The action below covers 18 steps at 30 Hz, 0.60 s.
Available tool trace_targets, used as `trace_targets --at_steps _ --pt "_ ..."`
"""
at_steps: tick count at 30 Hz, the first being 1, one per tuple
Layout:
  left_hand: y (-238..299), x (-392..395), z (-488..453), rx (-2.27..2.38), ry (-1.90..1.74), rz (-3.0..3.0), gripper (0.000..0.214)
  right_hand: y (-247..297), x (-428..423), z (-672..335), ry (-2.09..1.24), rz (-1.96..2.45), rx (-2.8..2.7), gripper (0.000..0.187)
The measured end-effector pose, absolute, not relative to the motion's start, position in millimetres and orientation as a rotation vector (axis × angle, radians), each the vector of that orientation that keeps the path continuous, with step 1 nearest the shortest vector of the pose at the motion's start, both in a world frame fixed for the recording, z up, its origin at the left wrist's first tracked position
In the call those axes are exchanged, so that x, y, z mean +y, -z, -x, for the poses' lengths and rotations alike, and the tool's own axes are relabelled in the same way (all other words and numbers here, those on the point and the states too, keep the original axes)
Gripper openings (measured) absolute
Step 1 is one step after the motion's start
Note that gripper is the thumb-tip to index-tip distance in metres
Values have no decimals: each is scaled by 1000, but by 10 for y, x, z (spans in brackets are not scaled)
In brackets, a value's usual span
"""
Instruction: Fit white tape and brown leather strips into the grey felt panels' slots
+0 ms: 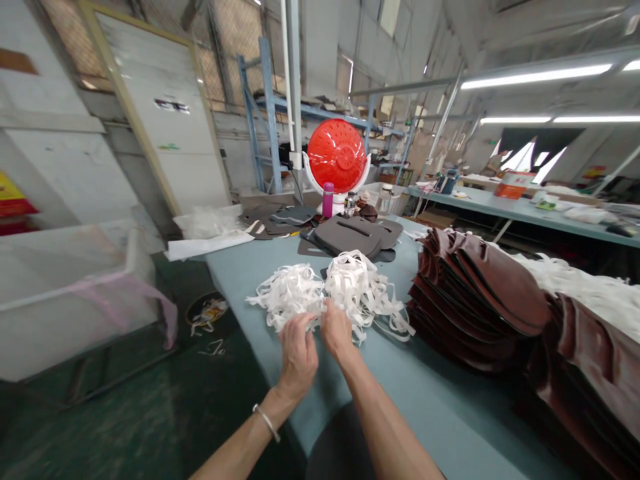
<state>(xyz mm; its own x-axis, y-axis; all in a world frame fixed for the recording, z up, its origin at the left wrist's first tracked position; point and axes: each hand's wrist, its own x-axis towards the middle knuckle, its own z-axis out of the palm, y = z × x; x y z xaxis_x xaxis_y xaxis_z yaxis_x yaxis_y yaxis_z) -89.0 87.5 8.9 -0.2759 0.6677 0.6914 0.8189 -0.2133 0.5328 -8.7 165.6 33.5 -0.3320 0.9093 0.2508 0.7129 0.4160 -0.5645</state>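
Note:
Two loose tangles of narrow white strips (357, 287) lie side by side on the blue-grey worktable (400, 400), and the left tangle (290, 293) sits just above my hands. My left hand (299, 353), with a metal bangle (266, 421) on its wrist, pinches strips at the edge of that tangle. My right hand (337, 330) has its fingertips in the strips between the two tangles. A tall stack of brown leather-like shaped pieces (475, 300) lies to the right. Dark grey padded cut pieces (350, 237) lie beyond the strips.
A translucent plastic bin (65, 287) stands left of the table, above a dark green floor. At the far end are a red round fan (337, 157), a purple bottle (327, 200) and a white plastic bag (207, 223). Another long table (500, 207) runs along the right.

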Motion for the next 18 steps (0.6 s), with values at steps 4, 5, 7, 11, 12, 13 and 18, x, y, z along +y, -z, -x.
trace_targets --at_steps 4,5,7,11,12,13,18 --pt "-50 1026 996 -1923 1093 1956 44 -259 1444 -100 -624 1363 -2016 13" --pt "-34 1064 1047 -1957 1026 1945 42 -225 1342 -200 -671 1359 -1980 12" --pt "-7 1135 1156 -2024 960 1895 38 -157 1117 -448 -773 1360 -1923 14" --pt "12 1263 1310 -2118 904 1852 32 -90 715 -1042 -1164 1294 -1517 20" --pt "10 1292 1331 -2134 885 1845 32 -91 634 -1195 -1257 1251 -1324 22" --pt "6 1318 1351 -2149 862 1840 32 -98 559 -1345 -1322 1209 -1135 24" --pt "-74 1331 1495 -2103 676 2133 50 -141 241 -1949 -1298 1218 -771 30"
